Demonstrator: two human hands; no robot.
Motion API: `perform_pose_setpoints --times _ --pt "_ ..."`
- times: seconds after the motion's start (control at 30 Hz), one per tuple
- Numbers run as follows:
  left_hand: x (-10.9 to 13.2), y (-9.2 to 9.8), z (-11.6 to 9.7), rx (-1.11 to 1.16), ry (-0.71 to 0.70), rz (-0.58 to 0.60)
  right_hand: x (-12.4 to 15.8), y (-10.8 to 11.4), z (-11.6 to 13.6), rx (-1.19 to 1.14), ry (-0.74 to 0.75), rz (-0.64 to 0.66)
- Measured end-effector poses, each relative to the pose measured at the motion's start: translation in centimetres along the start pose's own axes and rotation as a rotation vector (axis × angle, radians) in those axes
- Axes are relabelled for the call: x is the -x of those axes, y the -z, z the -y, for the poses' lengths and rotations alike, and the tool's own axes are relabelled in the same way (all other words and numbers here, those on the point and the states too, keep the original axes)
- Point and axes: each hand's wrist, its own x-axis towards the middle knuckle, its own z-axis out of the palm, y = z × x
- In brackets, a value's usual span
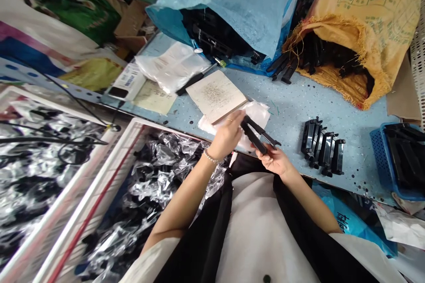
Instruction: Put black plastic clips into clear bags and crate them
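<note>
Both hands meet just off the near edge of the blue table [299,97]: right hand [277,161] cradles a black plastic part [259,135] from below, left hand [227,135] pinches its far end. Probably best to steady it underneath so nothing twists while fingertips line things up.

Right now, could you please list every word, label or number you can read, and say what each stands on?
None can be read.
Blue bag: dark print at the top edge, cut off.
Tan woven sack: green printed grid and characters, blurred.
White label sheet: barcode and print, too small.
Lower blue bag: dark characters, blurred.
</note>
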Motion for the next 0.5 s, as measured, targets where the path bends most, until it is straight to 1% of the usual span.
perform_pose_setpoints --times 0.1,0.17,0.23,0.3,0.4,0.43,0.47,0.5 --pt "1.5 -0.7 -3.6 0.052 -0.229 0.088 0.4 -0.5 0.0 0.153 0.220 -0.147" --pt "2.4 -1.1 -5.4 0.111 -0.304 0.149 1.3 -1.0 -0.1 0.316 0.352 -0.243" --pt "2.9 -1.0 -6.1 0.167 -0.342 0.195 2.5 -1.6 -0.1 0.506 0.428 -0.317" --pt "3.0 -0.2 -6.0 0.207 -0.360 0.201 3.4 -1.9 -0.1 0.594 0.427 -0.309" --pt "3.2 1.2 -5.8 0.224 -0.354 0.152 3.9 -2.2 0.0 0.482 0.325 -0.176" --pt "3.3 1.5 -6.0 0.221 -0.365 0.152 3.9 -2.3 0.0 0.441 0.320 -0.155" --pt "3.5 1.6 -6.4 0.211 -0.381 0.162 3.8 -2.5 0.0 0.437 0.338 -0.159" --pt "3.8 1.6 -6.9 0.193 -0.398 0.178 3.8 -2.7 0.0 0.486 0.372 -0.183"
